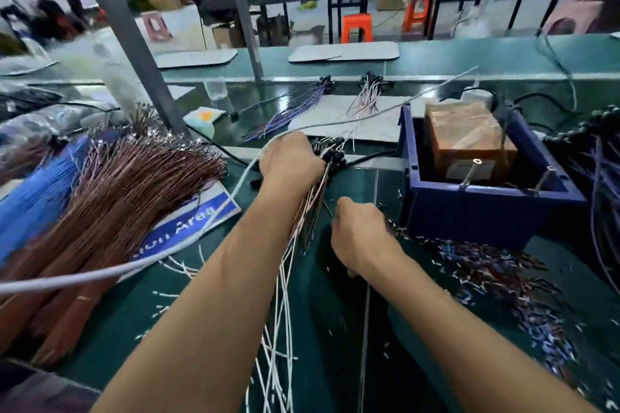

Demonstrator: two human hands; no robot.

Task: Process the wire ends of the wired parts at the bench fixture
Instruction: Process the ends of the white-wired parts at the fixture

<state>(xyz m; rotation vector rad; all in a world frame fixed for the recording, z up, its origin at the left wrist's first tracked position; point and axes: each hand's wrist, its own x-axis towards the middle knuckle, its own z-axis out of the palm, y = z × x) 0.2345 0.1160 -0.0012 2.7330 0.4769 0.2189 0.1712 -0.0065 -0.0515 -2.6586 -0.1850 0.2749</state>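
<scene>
Bare and uncovered to the elbow, both forearms are reaching forward over the green bench mat [352, 329], the left one coming in from low on the left and the right one from the lower right corner. The left hand [290, 163] is lying further ahead, its back turned up and its fingers curled down around a bundle of wired parts [330, 154], so it is gripping them; the small black bodies are sticking out on the right of the knuckles, and the thin white and reddish wires are hanging down under the wrist toward the near edge. The right hand [360, 235] is sitting lower and nearer, just beside these wires, with its fingers bent inward; it seems to be pinching some wire ends, but the fingertips are hidden and I cannot tell for sure. A grey cable [241, 174] is passing across behind the left hand. To the right, near the right hand, a dark blue box fixture [486, 211] is standing with a brown block [466, 134] inside. Cut insulation scraps [503, 271] are lying in front of it. On the left, a large brown wire bundle [110, 198] is resting on the mat.
</scene>
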